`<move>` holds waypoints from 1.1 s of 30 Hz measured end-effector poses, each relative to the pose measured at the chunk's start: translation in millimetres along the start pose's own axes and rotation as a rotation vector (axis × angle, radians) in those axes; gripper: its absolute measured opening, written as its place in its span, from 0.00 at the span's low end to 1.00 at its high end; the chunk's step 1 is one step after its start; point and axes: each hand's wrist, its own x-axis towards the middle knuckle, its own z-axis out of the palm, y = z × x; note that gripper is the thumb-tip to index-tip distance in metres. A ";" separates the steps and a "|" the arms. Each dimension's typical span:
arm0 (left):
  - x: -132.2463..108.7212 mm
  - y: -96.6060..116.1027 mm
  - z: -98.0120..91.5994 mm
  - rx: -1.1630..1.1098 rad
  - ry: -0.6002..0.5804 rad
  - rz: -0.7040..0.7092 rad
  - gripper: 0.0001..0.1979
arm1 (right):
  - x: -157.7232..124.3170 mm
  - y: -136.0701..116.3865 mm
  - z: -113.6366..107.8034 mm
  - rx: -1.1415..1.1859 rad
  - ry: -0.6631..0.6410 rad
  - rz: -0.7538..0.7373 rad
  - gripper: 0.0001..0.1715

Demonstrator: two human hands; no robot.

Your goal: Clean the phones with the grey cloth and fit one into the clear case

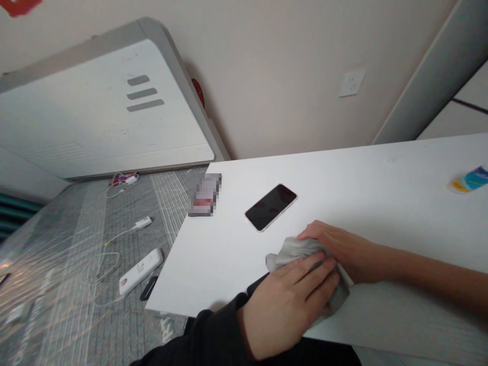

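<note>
A crumpled light grey cloth (293,249) is bunched between my two hands, low over the near part of the white table (213,254). My left hand (292,302), coming out of a black sleeve, lies over the cloth with its fingers together and bent onto it. From the right, my right hand (337,249) grips the cloth's far side; most of its fingers are hidden behind the fabric and the left hand. Just beyond them a smartphone (271,207) with a dark screen and pale edge lies flat, touched by neither hand.
A blurred-out flat item (206,195) lies at the table's left edge. Far right is a blue and yellow container (473,179). Left of the table, a white power bank (141,271) and a white adapter with cable (143,222) rest on a plastic-covered grey surface. A wall socket (352,83) is behind.
</note>
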 end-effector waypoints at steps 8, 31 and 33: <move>-81.0 6.9 -23.7 0.116 -0.350 -0.067 0.48 | -6.6 0.4 -3.3 0.014 -0.050 -0.019 0.47; 3.7 -12.7 3.2 -0.070 -0.096 -0.113 0.21 | -2.6 -4.5 -2.5 -0.093 -0.063 -0.036 0.69; 5.5 -16.8 5.9 -0.096 -0.164 -0.074 0.27 | -3.3 -4.5 -2.4 -0.089 -0.055 -0.022 0.70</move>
